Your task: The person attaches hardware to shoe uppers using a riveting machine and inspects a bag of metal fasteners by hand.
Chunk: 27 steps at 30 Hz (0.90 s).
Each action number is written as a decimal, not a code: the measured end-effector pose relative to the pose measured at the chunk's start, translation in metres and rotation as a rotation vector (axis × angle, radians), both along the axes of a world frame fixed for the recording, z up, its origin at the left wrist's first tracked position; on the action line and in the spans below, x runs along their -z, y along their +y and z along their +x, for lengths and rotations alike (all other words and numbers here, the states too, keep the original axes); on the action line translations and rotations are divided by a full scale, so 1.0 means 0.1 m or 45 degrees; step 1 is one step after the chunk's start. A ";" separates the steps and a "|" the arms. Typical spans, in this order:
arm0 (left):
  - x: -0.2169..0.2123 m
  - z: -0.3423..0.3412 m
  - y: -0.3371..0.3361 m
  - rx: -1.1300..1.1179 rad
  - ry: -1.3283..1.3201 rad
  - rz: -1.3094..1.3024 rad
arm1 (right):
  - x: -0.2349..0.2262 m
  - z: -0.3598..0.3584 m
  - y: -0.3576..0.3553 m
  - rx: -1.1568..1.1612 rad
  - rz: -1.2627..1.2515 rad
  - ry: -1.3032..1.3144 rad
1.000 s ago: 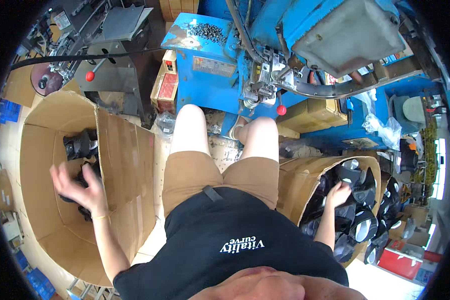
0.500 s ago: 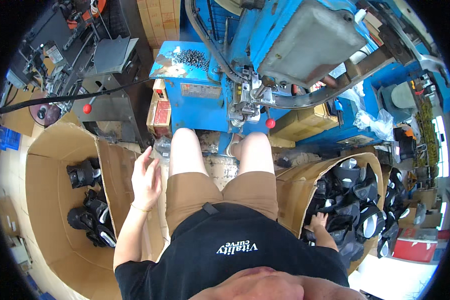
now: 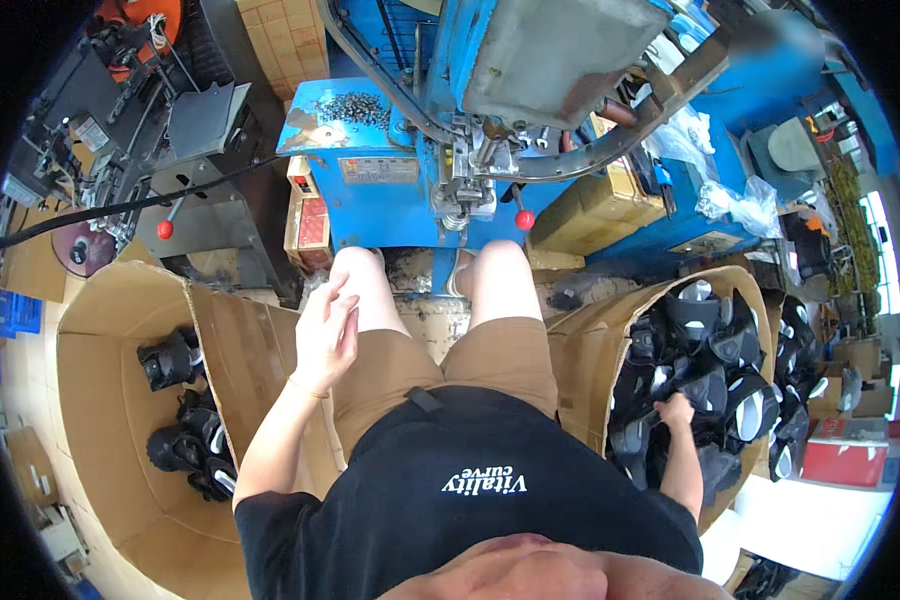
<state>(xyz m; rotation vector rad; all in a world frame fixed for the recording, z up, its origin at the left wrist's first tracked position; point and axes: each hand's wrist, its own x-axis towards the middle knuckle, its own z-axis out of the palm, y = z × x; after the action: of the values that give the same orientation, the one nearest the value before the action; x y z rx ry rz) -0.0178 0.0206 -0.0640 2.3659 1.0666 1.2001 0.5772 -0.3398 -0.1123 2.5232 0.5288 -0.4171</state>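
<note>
My right hand [image 3: 676,410] reaches into the cardboard box on my right, its fingers closed on the edge of a black padded piece [image 3: 703,388]. The piece lies among several similar black pieces with white parts [image 3: 747,408], and their exact kind is hard to make out. My left hand [image 3: 327,340] hovers above my left thigh with its fingers loosely spread and nothing in them. Ahead of my knees stands a blue machine [image 3: 375,205], with a metal working head [image 3: 465,185] and a red-knobbed lever [image 3: 525,219].
To my left, an open cardboard box [image 3: 120,440] holds a few black pieces [image 3: 170,360]. Small dark metal parts [image 3: 355,108] lie heaped on the blue machine's top. A second machine with a red knob [image 3: 165,230] stands at far left. Brown cartons [image 3: 595,215] sit right of the blue machine.
My right hand has shifted up and to the right within the box, and its fingers have closed on a black piece. My left hand has moved right, over my thigh.
</note>
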 end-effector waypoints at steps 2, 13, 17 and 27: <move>-0.05 0.07 0.02 0.074 0.022 0.051 | -0.48 0.00 0.02 -0.056 0.512 -0.233; -0.92 0.98 -0.19 0.341 -0.056 0.239 | -2.71 -2.01 2.07 -1.797 1.202 0.839; -1.24 1.01 -0.26 0.571 0.139 0.054 | -2.21 -2.85 2.65 -2.286 0.831 1.577; -0.64 0.43 -0.36 1.144 -0.123 -1.020 | -0.98 -2.60 2.66 -0.521 1.179 1.591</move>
<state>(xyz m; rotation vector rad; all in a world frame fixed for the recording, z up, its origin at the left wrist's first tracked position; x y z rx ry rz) 0.0253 -0.0152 -0.0003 1.7464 0.2487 0.4157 0.3170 -0.0737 -0.0141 2.4604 2.0072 -1.9410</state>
